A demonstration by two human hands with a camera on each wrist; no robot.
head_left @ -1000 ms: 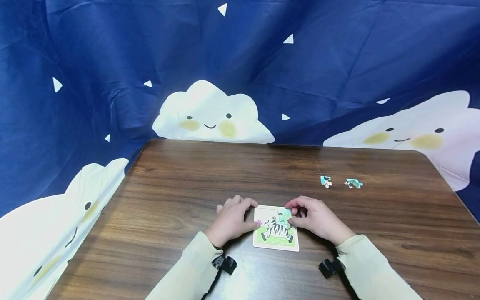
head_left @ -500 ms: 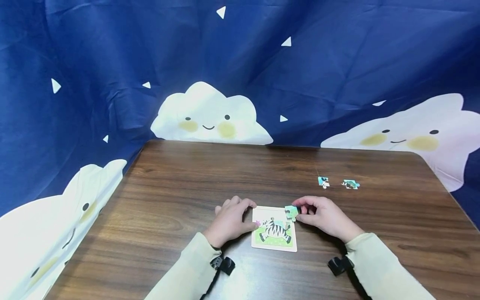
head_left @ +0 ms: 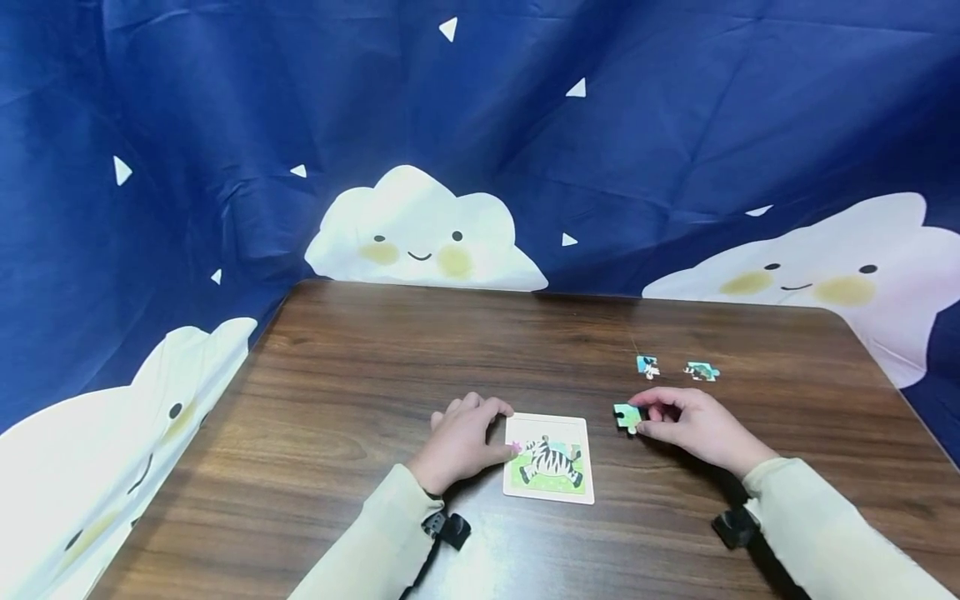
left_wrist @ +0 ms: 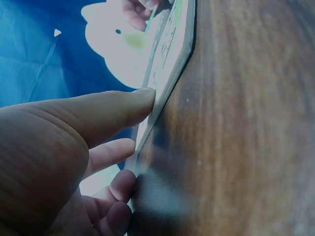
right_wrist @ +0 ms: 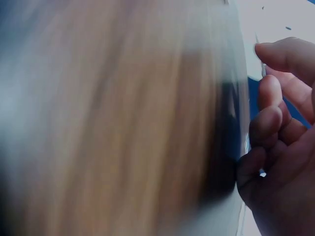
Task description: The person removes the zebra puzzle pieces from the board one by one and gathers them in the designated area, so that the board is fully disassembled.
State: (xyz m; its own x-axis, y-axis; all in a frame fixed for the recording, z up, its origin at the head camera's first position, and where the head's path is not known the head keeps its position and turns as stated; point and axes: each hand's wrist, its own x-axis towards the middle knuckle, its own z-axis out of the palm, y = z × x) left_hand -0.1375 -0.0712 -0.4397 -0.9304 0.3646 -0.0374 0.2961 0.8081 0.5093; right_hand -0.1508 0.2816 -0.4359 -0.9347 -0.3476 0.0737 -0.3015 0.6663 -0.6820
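Note:
My right hand point(head_left: 693, 427) pinches a green and blue jigsaw piece point(head_left: 627, 418) between thumb and forefinger, to the right of a square puzzle board point(head_left: 542, 426). The board has a pale border and bears a running zebra on green; its upper part is bare. My left hand point(head_left: 459, 443) rests at its left side, forefinger at the upper left corner. In the left wrist view the straight thumb point(left_wrist: 120, 105) presses on the board's edge point(left_wrist: 170, 76). The right wrist view shows the right fingers point(right_wrist: 268, 123) curled, with the piece seen as a thin edge.
Two more jigsaw pieces lie on the brown wooden table point(head_left: 420, 333), beyond the right hand: a blue and white one point(head_left: 648, 367) and a teal one point(head_left: 702, 371). A blue curtain point(head_left: 600, 167) with smiling clouds hangs behind and left of the table.
The right hand has lifted the jigsaw piece away from the board's upper right corner and carried it rightward, leaving that part of the board bare. The left hand has stayed in place.

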